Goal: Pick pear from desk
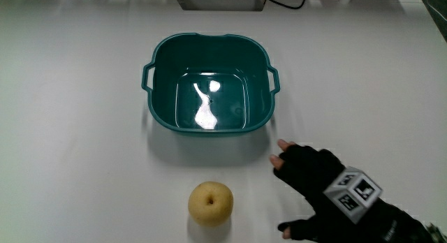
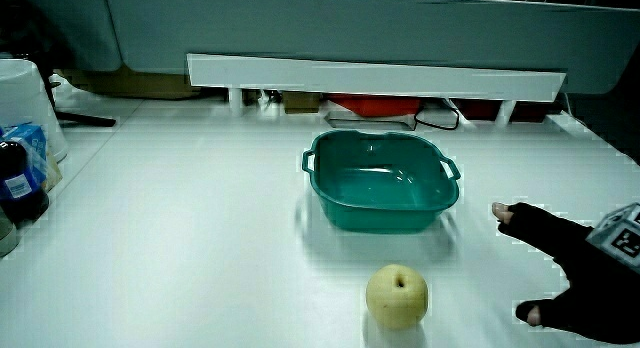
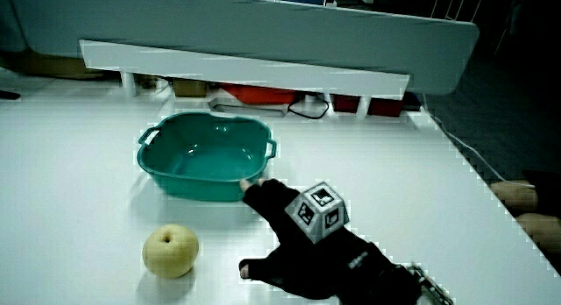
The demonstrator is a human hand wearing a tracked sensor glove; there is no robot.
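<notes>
1. The round, pale yellow pear point(image 1: 210, 203) is noted nearest the viewpoint, resting on the bare white table point(image 1: 77, 131), nearer to the person than the teal plastic basin with two side handles point(image 1: 209, 82) and apart from it.
2. The pear is recorded sitting upright: the stem dimple faces up, as shown in a side view point(image 2: 397, 293), so the long axis is judged roughly vertical. The fruit is nearly spherical, so that axis is only weakly marked.
3. The basin is seen to hold nothing but a glare patch on its floor.
4. The black-gloved hand point(image 1: 314, 194), carrying a small patterned cube point(image 3: 318, 212) on its back, is observed low over the table beside the pear, not touching it. Fingers and thumb are spread apart and nothing is held.
5. Step in hand is judged to be the reach; the grasp is not yet made.
6. For a sound grasp, the open hand should be brought across until the pear sits between thumb and fingers, with contact at the widest girth, on either side of the vertical axis.
7. Closure should be gentle and even; a smooth, round fruit is likely to roll away if one side is touched first.
</notes>
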